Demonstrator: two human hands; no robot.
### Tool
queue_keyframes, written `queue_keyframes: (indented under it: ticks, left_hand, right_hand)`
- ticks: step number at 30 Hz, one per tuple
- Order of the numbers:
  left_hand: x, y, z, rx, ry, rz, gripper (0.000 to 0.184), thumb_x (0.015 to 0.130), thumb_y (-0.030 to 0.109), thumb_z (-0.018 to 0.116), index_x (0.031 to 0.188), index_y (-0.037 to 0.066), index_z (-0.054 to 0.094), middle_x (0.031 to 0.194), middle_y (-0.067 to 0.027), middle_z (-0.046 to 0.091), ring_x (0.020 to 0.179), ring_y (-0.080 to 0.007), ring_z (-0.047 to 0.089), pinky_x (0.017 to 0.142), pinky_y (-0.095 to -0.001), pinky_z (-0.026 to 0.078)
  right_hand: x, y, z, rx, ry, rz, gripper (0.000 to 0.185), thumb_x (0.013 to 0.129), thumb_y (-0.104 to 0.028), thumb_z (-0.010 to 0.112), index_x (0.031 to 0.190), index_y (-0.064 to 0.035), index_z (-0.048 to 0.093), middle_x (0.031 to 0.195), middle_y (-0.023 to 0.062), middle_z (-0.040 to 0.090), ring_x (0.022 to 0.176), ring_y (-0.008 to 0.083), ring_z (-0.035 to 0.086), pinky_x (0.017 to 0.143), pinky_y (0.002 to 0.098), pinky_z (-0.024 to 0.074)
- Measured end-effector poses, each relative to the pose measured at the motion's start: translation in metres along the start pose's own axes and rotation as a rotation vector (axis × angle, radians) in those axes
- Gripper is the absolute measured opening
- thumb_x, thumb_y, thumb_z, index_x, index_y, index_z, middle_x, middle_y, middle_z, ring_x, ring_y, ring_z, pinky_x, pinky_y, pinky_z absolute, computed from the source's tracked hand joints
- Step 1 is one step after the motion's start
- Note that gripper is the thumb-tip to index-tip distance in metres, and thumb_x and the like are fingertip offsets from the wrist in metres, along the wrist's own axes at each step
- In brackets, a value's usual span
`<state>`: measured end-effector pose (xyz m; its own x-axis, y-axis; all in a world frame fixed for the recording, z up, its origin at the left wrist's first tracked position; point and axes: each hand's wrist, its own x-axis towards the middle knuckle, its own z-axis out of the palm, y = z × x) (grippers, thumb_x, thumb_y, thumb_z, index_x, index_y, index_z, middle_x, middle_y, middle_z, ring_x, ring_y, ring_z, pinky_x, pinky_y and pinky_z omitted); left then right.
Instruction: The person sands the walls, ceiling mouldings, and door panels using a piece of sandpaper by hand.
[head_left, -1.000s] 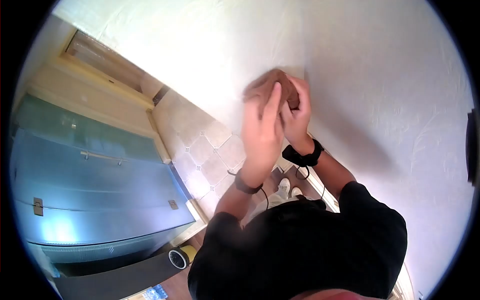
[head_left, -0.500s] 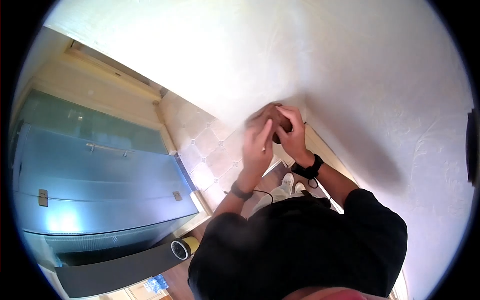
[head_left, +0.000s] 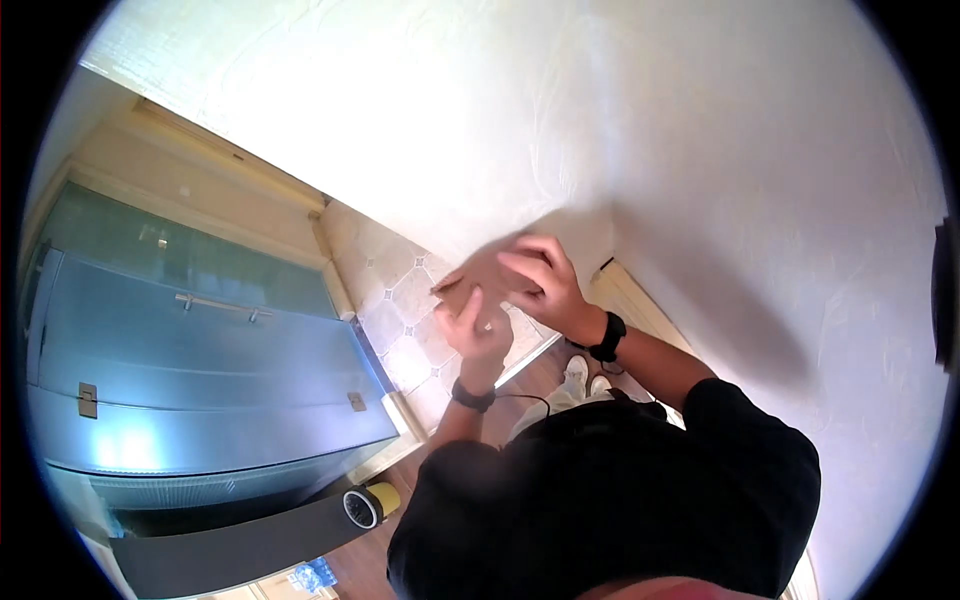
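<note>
A thin brown piece, soft or sheet-like, is between my hands in front of the pale wall. Blur hides whether it is cloth, leather or paper. My left hand pinches it from its lower left side, thumb and fingers drawn together. On the upper right side, my right hand has its fingers curled over the piece. Both wrists wear black bands, and a thin dark cable trails from the left one.
A pale textured wall rises just beyond my hands and makes a corner at the right. Leftward stand frosted glass doors with a metal handle. A black-and-yellow round container sits on a dark shelf. Tiles show below.
Both hands have moved down and to the left with the brown piece. It is now spread flatter and more to the left, where before it was bunched with a dark hollow.
</note>
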<state>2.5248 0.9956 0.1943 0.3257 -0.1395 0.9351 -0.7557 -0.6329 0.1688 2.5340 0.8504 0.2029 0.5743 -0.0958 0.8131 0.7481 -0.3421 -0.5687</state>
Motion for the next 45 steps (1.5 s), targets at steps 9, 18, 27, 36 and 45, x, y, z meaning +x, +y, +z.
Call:
queue_keyframes:
  ticks: [9,18,27,36,45]
  left_hand:
    - [0.007,0.007,0.013,-0.162,0.157,-0.147,0.044,0.075,-0.011,0.052,0.117,0.004,0.052,0.113,-0.0173,0.050,0.100,-0.0298,0.054,0.096,-0.0428,0.040]
    - [0.002,-0.010,0.045,-0.512,0.409,-0.385,0.034,0.080,0.005,0.043,0.114,0.002,0.041,0.117,-0.0195,0.048,0.104,-0.0286,0.053,0.089,-0.0412,0.049]
    - [-0.058,-0.005,0.056,-0.454,0.245,-0.432,0.010,0.078,0.008,0.052,0.084,0.002,0.057,0.087,-0.0100,0.054,0.091,-0.0269,0.051,0.111,-0.0526,0.021]
    - [0.008,-0.019,0.033,-0.547,0.195,-0.171,0.031,0.076,0.001,0.040,0.107,0.001,0.044,0.104,-0.0169,0.051,0.099,-0.0300,0.051,0.094,-0.0442,0.039]
    - [0.017,-0.065,0.035,-0.863,0.024,0.068,0.029,0.092,0.026,0.056,0.111,0.006,0.048,0.104,-0.0162,0.056,0.096,-0.0304,0.054,0.092,-0.0434,0.042]
  right_hand:
    - [0.026,0.001,-0.020,0.012,-0.107,-0.187,0.054,0.063,-0.001,0.080,0.114,-0.0048,0.062,0.110,0.0121,0.054,0.093,0.0270,0.060,0.075,0.0336,0.0525]
    - [0.023,0.002,0.000,0.109,-0.036,-0.154,0.059,0.062,-0.007,0.080,0.116,-0.0126,0.060,0.104,0.0096,0.051,0.091,0.0264,0.056,0.075,0.0334,0.0497]
    - [-0.063,0.043,0.003,0.029,-0.174,0.035,0.057,0.060,-0.011,0.084,0.111,-0.0113,0.059,0.102,0.0110,0.055,0.091,0.0297,0.057,0.076,0.0368,0.0500]
    - [0.001,-0.007,0.003,-0.080,-0.018,-0.061,0.055,0.058,-0.005,0.081,0.108,-0.0069,0.060,0.103,0.0132,0.057,0.089,0.0287,0.059,0.076,0.0349,0.0506]
    - [-0.009,-0.013,0.030,-0.303,0.234,-0.096,0.058,0.054,-0.005,0.078,0.109,-0.0054,0.058,0.099,0.0145,0.059,0.086,0.0295,0.058,0.076,0.0372,0.0495]
